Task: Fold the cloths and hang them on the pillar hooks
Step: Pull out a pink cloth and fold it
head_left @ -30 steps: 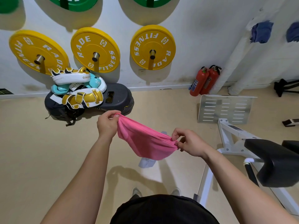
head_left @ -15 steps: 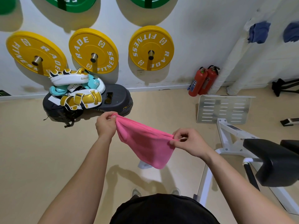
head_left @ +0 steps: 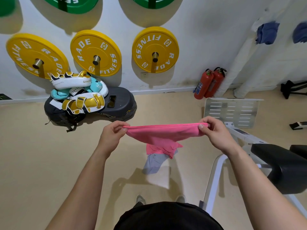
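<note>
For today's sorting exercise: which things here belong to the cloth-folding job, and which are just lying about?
Job: pink cloth, left hand, right hand, grey cloth, hung blue cloth, pillar.
Lying about: yellow plates, boxing pads, fire extinguishers, bench pad.

Three yellow weight plates (head_left: pixel 96 53) hang on the far wall (head_left: pixel 199 30), with green plates (head_left: pixel 69 4) above. Boxing pads (head_left: pixel 79 93) lie piled on a black platform (head_left: pixel 119 103) at far left. Two red fire extinguishers (head_left: pixel 209 83) stand far right, near a slotted metal plate (head_left: pixel 231 111). A black padded seat (head_left: pixel 280 166) sits near right.
</note>
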`<action>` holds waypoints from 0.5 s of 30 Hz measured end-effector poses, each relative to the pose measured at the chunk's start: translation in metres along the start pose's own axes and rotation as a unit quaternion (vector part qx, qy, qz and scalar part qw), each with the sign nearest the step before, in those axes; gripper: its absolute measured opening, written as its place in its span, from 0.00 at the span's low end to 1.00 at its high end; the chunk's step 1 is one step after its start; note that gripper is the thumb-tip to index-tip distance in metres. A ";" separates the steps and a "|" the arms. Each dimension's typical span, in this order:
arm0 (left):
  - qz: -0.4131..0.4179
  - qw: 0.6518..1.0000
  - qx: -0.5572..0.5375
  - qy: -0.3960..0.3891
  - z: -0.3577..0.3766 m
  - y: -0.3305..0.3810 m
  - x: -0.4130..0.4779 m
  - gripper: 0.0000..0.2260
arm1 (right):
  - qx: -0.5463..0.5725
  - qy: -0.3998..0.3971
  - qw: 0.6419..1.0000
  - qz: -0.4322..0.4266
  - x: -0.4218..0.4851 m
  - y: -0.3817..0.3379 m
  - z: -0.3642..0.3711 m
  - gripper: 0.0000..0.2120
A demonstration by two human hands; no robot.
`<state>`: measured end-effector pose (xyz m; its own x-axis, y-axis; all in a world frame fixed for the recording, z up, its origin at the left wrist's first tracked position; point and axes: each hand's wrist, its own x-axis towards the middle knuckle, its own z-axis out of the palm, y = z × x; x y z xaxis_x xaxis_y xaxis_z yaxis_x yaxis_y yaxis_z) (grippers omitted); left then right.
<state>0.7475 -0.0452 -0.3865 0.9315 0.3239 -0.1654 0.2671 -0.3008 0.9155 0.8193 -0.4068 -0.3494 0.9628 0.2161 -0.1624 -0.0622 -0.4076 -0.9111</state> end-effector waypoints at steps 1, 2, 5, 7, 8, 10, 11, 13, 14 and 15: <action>0.014 0.999 0.050 0.016 0.002 -0.001 0.003 0.12 | -0.022 0.026 0.999 0.004 0.003 0.001 0.003 0.05; 0.030 0.993 0.105 0.043 0.007 -0.001 0.006 0.12 | -0.058 0.054 0.997 0.005 0.006 0.002 0.009 0.05; 0.051 0.979 0.159 0.117 0.023 0.006 0.012 0.11 | -0.095 0.114 0.989 0.008 0.011 0.000 0.026 0.05; 0.047 0.980 0.133 0.142 0.028 0.012 0.017 0.10 | -0.045 0.077 0.996 -0.006 0.009 -0.008 0.027 0.05; 0.029 0.979 0.132 0.154 0.027 0.011 0.019 0.10 | -0.012 0.031 0.999 -0.016 0.007 -0.013 0.025 0.06; -0.027 0.973 0.170 0.153 0.024 0.003 0.023 0.12 | 0.064 -0.059 0.996 -0.018 0.003 -0.021 0.020 0.05; -0.051 0.969 0.203 0.127 0.024 -0.002 0.023 0.12 | 0.081 -0.071 0.994 -0.012 0.002 -0.023 0.019 0.05; -0.063 0.967 0.243 0.045 0.033 -0.007 0.020 0.12 | 0.036 0.001 0.999 -0.009 0.007 -0.020 0.019 0.04; -0.047 0.972 0.231 0.013 0.039 -0.006 0.017 0.12 | -0.018 0.069 0.997 -0.005 0.010 -0.016 0.019 0.04; -0.030 0.980 0.198 -0.004 0.046 -0.004 0.014 0.12 | -0.065 0.129 0.989 0.000 0.014 -0.010 0.018 0.03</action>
<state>0.7707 -0.0804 -0.4093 0.9124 0.3457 -0.2191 0.3954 -0.6067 0.6896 0.8283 -0.3839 -0.3496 0.9989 -0.0116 -0.0456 -0.0449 -0.5218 -0.8519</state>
